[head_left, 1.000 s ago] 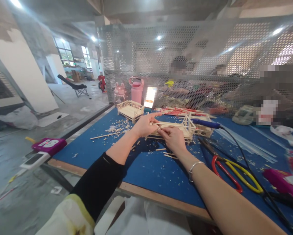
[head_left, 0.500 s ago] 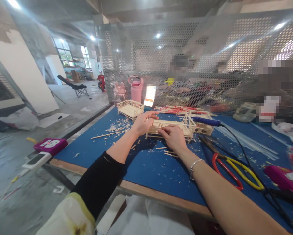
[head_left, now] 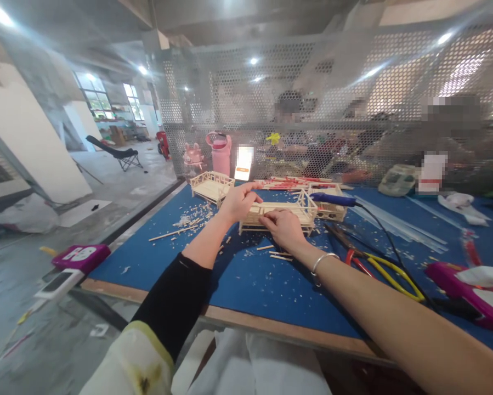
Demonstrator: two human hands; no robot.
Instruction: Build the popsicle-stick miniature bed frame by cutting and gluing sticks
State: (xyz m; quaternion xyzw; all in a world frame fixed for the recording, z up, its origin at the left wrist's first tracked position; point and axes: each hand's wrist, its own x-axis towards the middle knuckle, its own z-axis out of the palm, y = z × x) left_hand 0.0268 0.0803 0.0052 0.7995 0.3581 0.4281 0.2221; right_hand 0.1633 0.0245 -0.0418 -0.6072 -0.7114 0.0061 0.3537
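Note:
A miniature bed-like frame point(head_left: 295, 213) built of thin wooden sticks stands on the blue tabletop in front of me. My left hand point(head_left: 238, 203) is at its left end, thumb side against the frame, with the index finger stretched out above it. My right hand point(head_left: 286, 226) is closed in a pinch at the frame's front edge; whatever lies between its fingertips is too small to make out. Behind the frame's right end, a blue-handled soldering-iron-like tool point(head_left: 332, 198) with a cord rests against another stick model point(head_left: 332, 211). Short loose sticks point(head_left: 279, 254) lie below my right hand.
A similar stick model point(head_left: 211, 186) stands at the back left, near a lit phone point(head_left: 243, 163) and pink cup point(head_left: 220, 156). Red-tipped sticks point(head_left: 295, 183) lie behind. Pliers point(head_left: 394, 277), glue sticks point(head_left: 398, 222) and a purple device point(head_left: 455, 291) are at right. A perforated screen point(head_left: 230, 93) borders the table.
The whole view has shifted slightly, so the table's contents sit further left. My left index finger looks a little more raised. My right hand keeps its pinch at the frame's front edge.

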